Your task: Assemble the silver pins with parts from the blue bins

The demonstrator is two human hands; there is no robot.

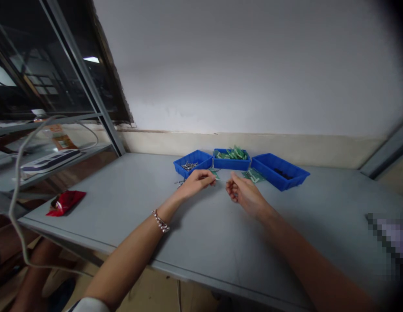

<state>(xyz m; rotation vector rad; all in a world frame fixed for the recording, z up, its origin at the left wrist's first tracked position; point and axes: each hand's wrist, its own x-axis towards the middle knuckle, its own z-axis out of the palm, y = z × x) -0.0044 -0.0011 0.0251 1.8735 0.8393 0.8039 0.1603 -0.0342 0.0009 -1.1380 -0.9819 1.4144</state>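
My left hand (201, 181) is closed in a pinch on a thin silver metal piece (218, 179), whose end points towards my right hand. My right hand (240, 190) is held opposite, a short gap away, with its fingers curled and pressed together; what is in them, if anything, I cannot make out. Small silver metal parts fill the left blue bin (188, 172), and a few more (181, 183) lie on the table beside my left wrist. Green-and-white flat pieces (235, 152) are piled in the middle blue bin (231, 164). Beyond my right hand lies a green flat piece (253, 175).
A right-hand blue bin (295, 181) contains small dark parts (282, 173). On the grey table (130, 190) a red packet (66, 202) lies at left, and a blurred-out object (391, 236) is at right. A white cable (15, 190) hangs beside the left shelf, near another person's legs.
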